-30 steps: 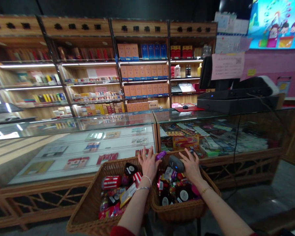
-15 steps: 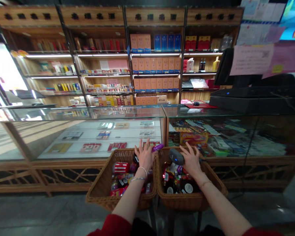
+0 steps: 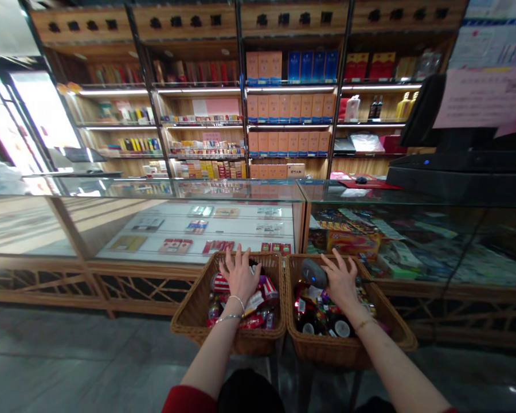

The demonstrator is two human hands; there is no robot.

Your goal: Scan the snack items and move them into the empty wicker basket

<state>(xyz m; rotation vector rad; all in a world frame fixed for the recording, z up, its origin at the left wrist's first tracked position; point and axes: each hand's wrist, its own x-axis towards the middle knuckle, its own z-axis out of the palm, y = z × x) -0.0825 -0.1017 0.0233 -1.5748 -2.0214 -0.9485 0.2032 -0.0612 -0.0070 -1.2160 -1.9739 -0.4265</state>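
My left hand [image 3: 241, 279] reaches into the left wicker basket [image 3: 184, 312], palm down with its fingers spread. Beneath and around it lie packaged goods, among them a red-and-white striped packet [image 3: 219, 283] and a small purple item [image 3: 262, 279] close to the thumb side. Over the right wicker basket [image 3: 402, 338], my right hand [image 3: 342, 282] grips a dark barcode scanner [image 3: 313, 273] with a blue light, its head pointing left. The grip itself is mostly hidden behind the hand. Dark round containers with white labels [image 3: 341, 328] rest below the scanner among shiny packets.
A glass display counter [image 3: 189, 192] stands just behind both baskets, with flat packs inside. On its right sits a black monitor [image 3: 425, 112] with papers attached. Shelves of boxes [image 3: 289, 109] and bottles line the back wall. A dark cable [image 3: 458, 258] hangs at the right.
My left hand has moved from between the baskets down and left into the left basket, letting go of the purple item. My right hand keeps the scanner. The view has shifted.
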